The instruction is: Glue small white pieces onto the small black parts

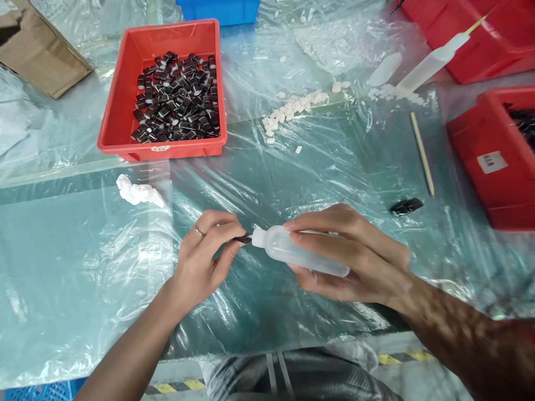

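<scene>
My left hand (211, 248), with a ring on one finger, pinches a small black piece (243, 238) between thumb and fingertips. My right hand (346, 253) is wrapped around a translucent white squeeze bottle (307, 253), tilted nearly flat with its nozzle pointing left. The nozzle tip meets the black piece or lies just beside it; the exact contact is too small to tell. Beyond my right hand lies another glossy black piece (407, 206) on the plastic sheet. Many similar black pieces (179, 100) are heaped in a red bin (162, 149) past my left hand.
Small white chips (292, 108) are strewn behind my hands. A crumpled white tissue (137, 191) lies at left, a thin wooden stick (422, 156) at right. Another bottle (432, 64) leans by red bins (493, 161). A brown paper bag (50, 55) and blue bin (221, 12) stand at the back.
</scene>
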`<state>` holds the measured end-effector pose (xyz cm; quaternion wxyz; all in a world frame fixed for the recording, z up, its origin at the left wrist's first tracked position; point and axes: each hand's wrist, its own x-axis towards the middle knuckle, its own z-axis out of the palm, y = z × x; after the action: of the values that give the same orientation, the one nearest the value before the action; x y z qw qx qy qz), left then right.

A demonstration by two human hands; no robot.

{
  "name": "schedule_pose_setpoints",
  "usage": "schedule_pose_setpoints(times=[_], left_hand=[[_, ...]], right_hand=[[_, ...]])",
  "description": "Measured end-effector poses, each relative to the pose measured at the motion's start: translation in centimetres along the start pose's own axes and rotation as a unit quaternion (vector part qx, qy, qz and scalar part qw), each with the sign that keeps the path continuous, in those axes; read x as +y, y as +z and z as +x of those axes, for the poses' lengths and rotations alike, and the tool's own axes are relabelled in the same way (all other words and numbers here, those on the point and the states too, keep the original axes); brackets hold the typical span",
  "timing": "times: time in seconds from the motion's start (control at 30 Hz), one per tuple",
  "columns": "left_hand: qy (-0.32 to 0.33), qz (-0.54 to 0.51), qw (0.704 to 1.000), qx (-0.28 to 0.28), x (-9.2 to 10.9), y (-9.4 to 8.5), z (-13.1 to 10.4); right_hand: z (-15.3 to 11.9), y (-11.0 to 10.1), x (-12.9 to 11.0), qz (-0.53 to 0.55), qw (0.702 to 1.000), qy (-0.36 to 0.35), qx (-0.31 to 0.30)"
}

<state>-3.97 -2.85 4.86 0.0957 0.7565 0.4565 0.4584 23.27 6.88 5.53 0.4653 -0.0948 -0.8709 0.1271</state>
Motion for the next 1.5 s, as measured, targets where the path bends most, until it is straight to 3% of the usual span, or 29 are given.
schedule_pose_setpoints(times=[0.57, 0.7, 0.83, 0.93, 1.07, 1.2, 1.3, 1.4, 1.5], left_hand=[[0.002, 0.032, 0.999, -0.010, 0.2, 0.2, 0.1], [0.000, 0.023, 1.000, -0.015, 0.2, 0.2, 0.1], [-0.003, -0.006, 1.000, 0.002, 0.1, 0.2, -0.2], [-0.014, -0.014, 1.000, 0.007, 0.1, 0.2, -0.4], [-0.020, -0.007, 1.000, 0.008, 0.0, 0.1, -0.6], [-0.033, -0.004, 0.999, 0.022, -0.3, 0.4, -0.8], [-0.049, -0.005, 0.998, 0.027, -0.5, 0.7, -0.9], [-0.083, -0.017, 0.996, 0.034, -0.7, 0.8, -1.0], [-0.155, -0.030, 0.987, 0.036, -1.0, 0.7, -1.2]], right_hand=[[-0.4, -1.1, -0.8, -0.051, 0.997, 0.024, -0.055], [-0.2, -0.6, -0.9, -0.026, 0.999, 0.033, -0.024], [0.6, -0.5, -0.4, 0.101, 0.982, 0.150, 0.050], [0.5, -0.8, 0.9, 0.224, 0.933, 0.268, 0.086], [-0.7, 0.2, 3.1, 0.321, 0.869, 0.374, 0.032], [-1.7, 2.7, 4.5, 0.243, 0.887, 0.387, -0.059], [-2.0, 3.8, 4.8, 0.196, 0.899, 0.381, -0.088], [-2.0, 3.2, 5.2, 0.172, 0.910, 0.363, -0.104], [-1.4, 1.7, 7.1, 0.138, 0.924, 0.343, -0.101]])
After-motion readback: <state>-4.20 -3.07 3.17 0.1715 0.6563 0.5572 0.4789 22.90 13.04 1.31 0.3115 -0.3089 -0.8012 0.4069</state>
